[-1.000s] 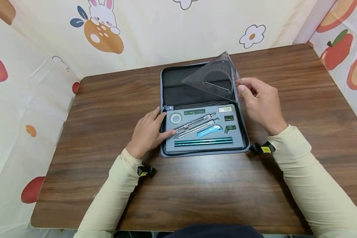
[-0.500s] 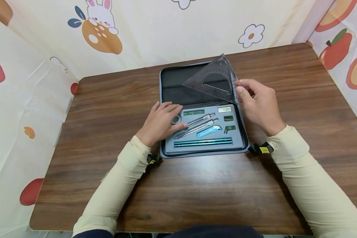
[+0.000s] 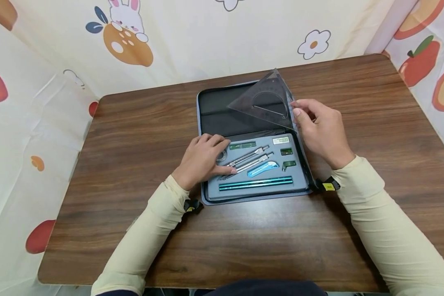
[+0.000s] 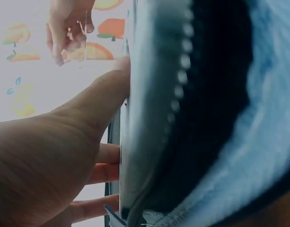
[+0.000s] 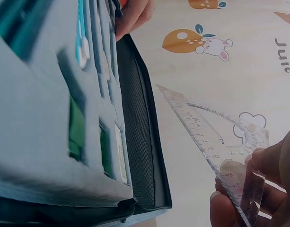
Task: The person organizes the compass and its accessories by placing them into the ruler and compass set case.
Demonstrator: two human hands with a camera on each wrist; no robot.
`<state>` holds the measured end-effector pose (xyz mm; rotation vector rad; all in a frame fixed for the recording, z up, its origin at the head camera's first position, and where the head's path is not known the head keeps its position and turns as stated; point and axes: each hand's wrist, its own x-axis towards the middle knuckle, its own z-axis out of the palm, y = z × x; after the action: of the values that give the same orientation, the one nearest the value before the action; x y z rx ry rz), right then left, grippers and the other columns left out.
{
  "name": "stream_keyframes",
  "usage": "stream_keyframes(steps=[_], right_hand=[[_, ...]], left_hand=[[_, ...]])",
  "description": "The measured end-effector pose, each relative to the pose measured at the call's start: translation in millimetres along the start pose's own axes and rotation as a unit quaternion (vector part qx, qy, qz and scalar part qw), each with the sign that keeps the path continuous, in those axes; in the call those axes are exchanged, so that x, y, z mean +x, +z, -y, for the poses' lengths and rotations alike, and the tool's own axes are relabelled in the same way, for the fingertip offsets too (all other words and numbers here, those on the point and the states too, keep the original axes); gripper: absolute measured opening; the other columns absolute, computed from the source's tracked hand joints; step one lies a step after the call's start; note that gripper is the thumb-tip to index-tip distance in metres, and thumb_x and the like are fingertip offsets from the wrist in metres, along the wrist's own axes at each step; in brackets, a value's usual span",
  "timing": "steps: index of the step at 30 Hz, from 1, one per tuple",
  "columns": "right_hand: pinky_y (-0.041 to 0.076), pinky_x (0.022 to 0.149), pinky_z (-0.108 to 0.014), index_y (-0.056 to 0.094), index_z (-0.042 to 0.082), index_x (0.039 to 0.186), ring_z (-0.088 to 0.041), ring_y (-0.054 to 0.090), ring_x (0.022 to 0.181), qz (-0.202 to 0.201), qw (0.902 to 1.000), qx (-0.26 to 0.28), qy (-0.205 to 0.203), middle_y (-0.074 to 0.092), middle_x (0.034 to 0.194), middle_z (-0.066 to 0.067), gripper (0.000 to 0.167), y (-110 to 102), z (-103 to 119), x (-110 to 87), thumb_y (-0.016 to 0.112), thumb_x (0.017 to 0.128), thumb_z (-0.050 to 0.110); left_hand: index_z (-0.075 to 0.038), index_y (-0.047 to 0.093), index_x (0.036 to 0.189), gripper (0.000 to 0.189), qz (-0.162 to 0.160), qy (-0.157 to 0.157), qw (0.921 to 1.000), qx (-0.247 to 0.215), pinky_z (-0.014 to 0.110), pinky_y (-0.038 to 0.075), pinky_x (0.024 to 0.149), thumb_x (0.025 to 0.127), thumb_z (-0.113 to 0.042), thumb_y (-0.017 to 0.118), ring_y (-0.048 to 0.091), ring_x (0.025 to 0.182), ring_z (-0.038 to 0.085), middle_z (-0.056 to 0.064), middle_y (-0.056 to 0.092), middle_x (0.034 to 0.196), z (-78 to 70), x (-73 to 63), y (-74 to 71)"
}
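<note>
My right hand pinches a clear plastic set square by its right edge, above the open lid of a zip case. Scale marks and a curved cutout show on the set square in the right wrist view. My left hand rests on the left side of the grey tray in the case, thumb over the ends of two silver compasses. Its fingers partly cover a round tape roll. In the left wrist view, the left hand lies along the case's edge.
The tray also holds a blue cutter, dark green pencils, a green lead case, a white eraser and a sharpener. Wooden tabletop surrounds the case; printed curtains hang behind.
My left hand has moved right, from the case's left edge onto the tray. The case's front has shifted slightly toward me. The set square is a little lower, still in my right hand.
</note>
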<state>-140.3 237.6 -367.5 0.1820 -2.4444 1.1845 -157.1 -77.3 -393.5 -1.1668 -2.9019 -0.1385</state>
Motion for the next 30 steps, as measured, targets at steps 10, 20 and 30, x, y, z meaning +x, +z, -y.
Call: stream_keyframes(steps=[10,20,30], right_hand=[[0.043,0.067,-0.018,0.071,0.005,0.121,-0.012,0.059,0.078,0.015,0.9998,-0.002,0.008,0.069,0.09,-0.007,0.027,0.2,0.0,-0.2,0.057,0.103,0.019],[0.043,0.068,-0.019,0.07,0.007,0.123,-0.007,0.058,0.081,0.026,0.9995,-0.012,0.014,0.07,0.093,-0.007,0.028,-0.4,-1.1,-2.0,0.056,0.104,0.021],[0.042,0.069,-0.019,0.07,0.006,0.123,-0.007,0.057,0.082,0.026,0.9996,-0.013,-0.001,0.07,0.094,-0.006,0.027,-0.7,-3.0,-2.1,0.057,0.103,0.02]], left_hand=[[-0.011,0.062,0.137,0.083,-0.028,0.039,0.9985,-0.025,0.05,0.04,0.103,0.081,-0.073,0.065,0.052,0.119,0.028,0.006,0.06,0.131,-12.5,-22.3,4.1],[-0.005,0.063,0.133,0.083,-0.069,0.074,0.9941,-0.038,0.048,0.037,0.106,0.081,-0.07,0.068,0.053,0.114,0.028,0.008,0.061,0.122,-20.0,-34.3,5.3],[0.0,0.031,0.155,0.077,-0.046,-0.186,0.9709,-0.144,0.052,0.032,0.111,0.101,-0.051,0.052,0.035,0.139,0.04,0.025,0.044,0.147,20.3,-7.7,0.2]])
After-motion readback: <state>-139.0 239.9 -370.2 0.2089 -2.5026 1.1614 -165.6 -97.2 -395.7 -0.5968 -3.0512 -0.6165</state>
